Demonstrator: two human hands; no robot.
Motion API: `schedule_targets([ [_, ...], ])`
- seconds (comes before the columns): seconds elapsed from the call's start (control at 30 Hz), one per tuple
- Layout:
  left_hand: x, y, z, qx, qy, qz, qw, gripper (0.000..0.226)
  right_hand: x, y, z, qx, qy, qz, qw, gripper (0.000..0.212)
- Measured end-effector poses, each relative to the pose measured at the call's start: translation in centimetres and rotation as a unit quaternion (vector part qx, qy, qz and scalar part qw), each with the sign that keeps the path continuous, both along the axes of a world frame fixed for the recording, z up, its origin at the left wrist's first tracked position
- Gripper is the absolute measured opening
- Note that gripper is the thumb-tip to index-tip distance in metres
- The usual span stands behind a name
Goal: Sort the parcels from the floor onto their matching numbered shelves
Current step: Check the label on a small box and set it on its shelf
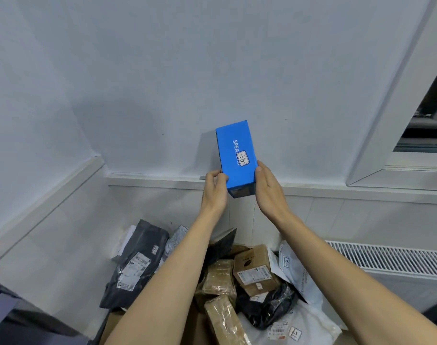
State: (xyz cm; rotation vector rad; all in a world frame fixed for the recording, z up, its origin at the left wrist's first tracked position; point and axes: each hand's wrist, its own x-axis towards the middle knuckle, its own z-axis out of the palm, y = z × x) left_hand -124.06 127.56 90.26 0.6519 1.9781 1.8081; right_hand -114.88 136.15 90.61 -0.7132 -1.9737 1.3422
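Heap of grey, black, white plastic mailers and brown cardboard boxes [237,282] on floor below, blue rectangular cardboard box [237,155] raised before wall, left hand [215,185] fingers curled on its edge, right hand [268,188] pressing flat; upside-down label risks misreading, light grip risks dropping.

Both forearms bare, no sleeves; left grip [215,189], right grip [268,188] ungloved.

"SPEA…" on blue box [237,158]
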Motion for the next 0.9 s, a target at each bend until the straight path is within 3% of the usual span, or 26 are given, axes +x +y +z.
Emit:
schedule_targets([
  [0.23, 0.7, 0.1, 0.7, 0.027, 0.012, -0.003, 1.0, 0.039, 0.2, -0.4, 0.3, -0.006, 0.006, -0.015, 1.0, 0.042],
  [0.47, 0.9, -2.3, 0.5, 0.019, 0.03, 0.021, 0.999, 0.039, -0.2, -1.9, 0.3, -0.017, -0.03, -0.024, 0.999, 0.043],
  [0.63, 0.8, -5.3, 1.1, -0.005, 0.043, 0.063, 0.997, 0.041, -1.6, -4.1, 0.7, -0.011, -0.04, 0.019, 0.999, 0.053],
  [0.9, 3.0, -12.4, 2.0, -0.064, 0.093, 0.208, 0.972, 0.044, -0.4, -11.1, 2.5, -0.031, -0.029, 0.157, 0.987, 0.033],
])
